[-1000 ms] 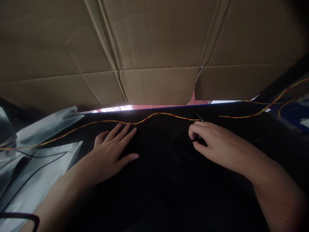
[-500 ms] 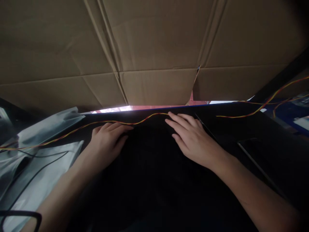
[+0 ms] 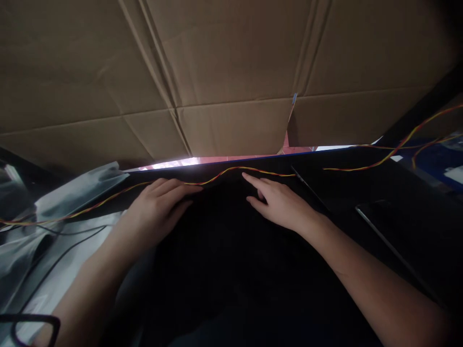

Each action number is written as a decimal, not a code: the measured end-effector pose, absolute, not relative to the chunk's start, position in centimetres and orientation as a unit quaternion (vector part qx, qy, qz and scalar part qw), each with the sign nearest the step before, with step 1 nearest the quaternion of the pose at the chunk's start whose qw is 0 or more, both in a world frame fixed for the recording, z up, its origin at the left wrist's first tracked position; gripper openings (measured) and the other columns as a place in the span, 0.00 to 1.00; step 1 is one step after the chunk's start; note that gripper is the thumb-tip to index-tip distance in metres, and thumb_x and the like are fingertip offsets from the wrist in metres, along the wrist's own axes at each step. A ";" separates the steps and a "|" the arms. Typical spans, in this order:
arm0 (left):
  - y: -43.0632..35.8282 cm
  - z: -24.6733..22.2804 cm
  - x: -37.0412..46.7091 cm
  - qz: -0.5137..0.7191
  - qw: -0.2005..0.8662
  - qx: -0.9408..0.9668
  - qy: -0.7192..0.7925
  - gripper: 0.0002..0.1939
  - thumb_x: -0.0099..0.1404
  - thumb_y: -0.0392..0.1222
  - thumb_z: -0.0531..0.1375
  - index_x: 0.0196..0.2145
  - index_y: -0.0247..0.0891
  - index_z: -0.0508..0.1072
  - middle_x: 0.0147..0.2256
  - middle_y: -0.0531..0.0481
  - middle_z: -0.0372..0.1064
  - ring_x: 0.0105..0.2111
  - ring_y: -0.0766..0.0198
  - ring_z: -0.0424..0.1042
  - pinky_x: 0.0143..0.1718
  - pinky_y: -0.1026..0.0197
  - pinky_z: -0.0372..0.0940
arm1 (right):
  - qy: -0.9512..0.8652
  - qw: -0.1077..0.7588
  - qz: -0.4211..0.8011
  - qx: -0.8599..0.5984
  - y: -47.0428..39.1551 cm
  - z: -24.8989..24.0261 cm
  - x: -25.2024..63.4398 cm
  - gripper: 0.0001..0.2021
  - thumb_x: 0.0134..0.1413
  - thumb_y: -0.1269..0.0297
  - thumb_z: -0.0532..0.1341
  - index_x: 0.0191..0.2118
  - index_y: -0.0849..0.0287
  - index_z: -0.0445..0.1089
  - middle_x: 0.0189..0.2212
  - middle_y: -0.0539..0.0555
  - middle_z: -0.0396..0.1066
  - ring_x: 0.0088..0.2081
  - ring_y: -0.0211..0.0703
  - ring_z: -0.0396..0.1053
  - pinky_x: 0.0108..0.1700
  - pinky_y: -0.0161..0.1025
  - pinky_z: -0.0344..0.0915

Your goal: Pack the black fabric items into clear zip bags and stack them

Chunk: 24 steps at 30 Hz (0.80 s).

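Note:
A twisted red and yellow wire (image 3: 231, 169) runs across the black surface (image 3: 224, 231), passing behind the fingers of my left hand. My left hand (image 3: 161, 202) lies palm down with its fingers stretched out, close to the wire or touching it; I cannot tell which. My right hand (image 3: 278, 198) is just below the wire, its index finger and thumb extended and apart, the other fingers partly bent and hidden. Nothing shows between its fingers. On the right the wire reaches the edge of a dark flat panel (image 3: 311, 185) and comes into sight again beyond it.
Creased brown cardboard (image 3: 231, 62) stands across the back, with a bright gap beneath it. Translucent plastic bags (image 3: 81, 190) and a thin black cable (image 3: 61, 250) lie at left. A dark flat slab with a shiny edge (image 3: 383, 236) lies at right, near blue material (image 3: 427, 164).
My right hand has drawn its outer fingers in and moved slightly left, uncovering more of the wire on its right. My left hand has barely moved.

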<state>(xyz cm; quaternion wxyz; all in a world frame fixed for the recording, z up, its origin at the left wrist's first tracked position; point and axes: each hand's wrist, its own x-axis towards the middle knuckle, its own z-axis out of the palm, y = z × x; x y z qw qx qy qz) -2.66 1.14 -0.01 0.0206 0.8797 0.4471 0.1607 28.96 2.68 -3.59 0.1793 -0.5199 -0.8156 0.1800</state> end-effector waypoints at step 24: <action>0.0 0.7 -4.0 -0.016 0.247 0.862 0.443 0.09 0.66 0.47 0.68 0.45 0.53 0.81 0.38 0.56 0.79 0.35 0.61 0.79 0.34 0.64 0.71 | -0.843 0.079 0.296 -0.441 0.0 0.3 31.8 0.07 0.61 0.52 0.72 0.38 0.46 0.79 0.47 0.49 0.75 0.49 0.51 0.73 0.50 0.49 0.72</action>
